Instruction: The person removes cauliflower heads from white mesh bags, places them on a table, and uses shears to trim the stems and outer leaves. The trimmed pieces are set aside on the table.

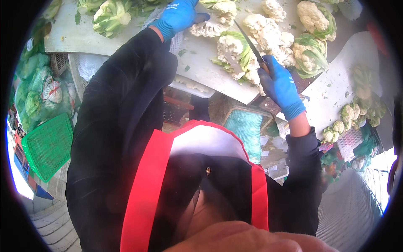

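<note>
My right hand (278, 83), in a blue work glove, grips the handle of a knife (247, 41). The dark, narrow blade slants up and to the left over the white tabletop (201, 60). Beside the blade lies a cut cauliflower head (231, 52) with pale green leaves, and on its other side are trimmed white cauliflower pieces (266, 31). At the top edge is my left hand (181, 14), also gloved in blue. Its thumb reaches towards a cauliflower with its cut face showing (217, 20); its other fingers are partly cut off by the frame.
Leafy cauliflower (111, 19) lies at the upper left, more heads (310, 55) to the right. A second white board (333, 85) carries a row of small cauliflowers (341, 121). Below are a plastic tray (201, 90) and a turquoise mesh-covered crate (244, 132). A green crate (47, 146) stands left.
</note>
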`<state>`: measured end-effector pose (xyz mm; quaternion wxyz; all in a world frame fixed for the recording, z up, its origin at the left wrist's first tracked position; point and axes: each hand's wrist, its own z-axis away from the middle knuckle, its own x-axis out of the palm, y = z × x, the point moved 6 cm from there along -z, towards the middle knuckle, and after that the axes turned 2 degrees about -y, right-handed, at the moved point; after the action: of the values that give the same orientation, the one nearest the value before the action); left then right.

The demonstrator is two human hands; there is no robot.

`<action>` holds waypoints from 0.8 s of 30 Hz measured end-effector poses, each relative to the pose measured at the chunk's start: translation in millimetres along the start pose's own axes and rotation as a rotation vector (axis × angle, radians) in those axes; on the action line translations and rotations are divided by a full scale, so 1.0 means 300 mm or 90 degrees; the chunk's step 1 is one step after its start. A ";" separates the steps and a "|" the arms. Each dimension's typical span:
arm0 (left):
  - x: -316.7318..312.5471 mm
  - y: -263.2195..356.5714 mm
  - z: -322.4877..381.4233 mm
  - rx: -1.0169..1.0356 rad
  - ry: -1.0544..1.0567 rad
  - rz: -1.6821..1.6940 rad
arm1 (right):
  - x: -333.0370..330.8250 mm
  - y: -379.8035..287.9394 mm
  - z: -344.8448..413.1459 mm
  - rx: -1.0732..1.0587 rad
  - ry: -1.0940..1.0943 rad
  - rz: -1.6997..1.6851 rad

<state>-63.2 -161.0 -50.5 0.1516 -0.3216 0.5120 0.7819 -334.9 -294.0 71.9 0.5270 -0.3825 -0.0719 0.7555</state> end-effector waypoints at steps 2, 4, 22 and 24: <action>-0.006 -0.009 -0.013 -0.062 -0.021 0.023 | 0.000 -0.033 -0.052 -0.037 0.008 0.094; -0.013 -0.014 -0.016 -0.122 -0.053 -0.012 | 0.006 -0.070 -0.091 -0.080 0.029 0.130; -0.076 0.019 -0.025 -0.118 -0.123 -0.041 | 0.020 -0.179 -0.194 -0.101 -0.001 0.291; -0.065 0.017 -0.024 -0.105 -0.122 -0.047 | 0.026 -0.172 -0.210 -0.076 -0.021 0.321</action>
<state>-49.0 -168.0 -35.9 0.2016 -0.2757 0.4173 0.8422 -256.7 -283.6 50.4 0.2970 -0.4067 -0.0272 0.8635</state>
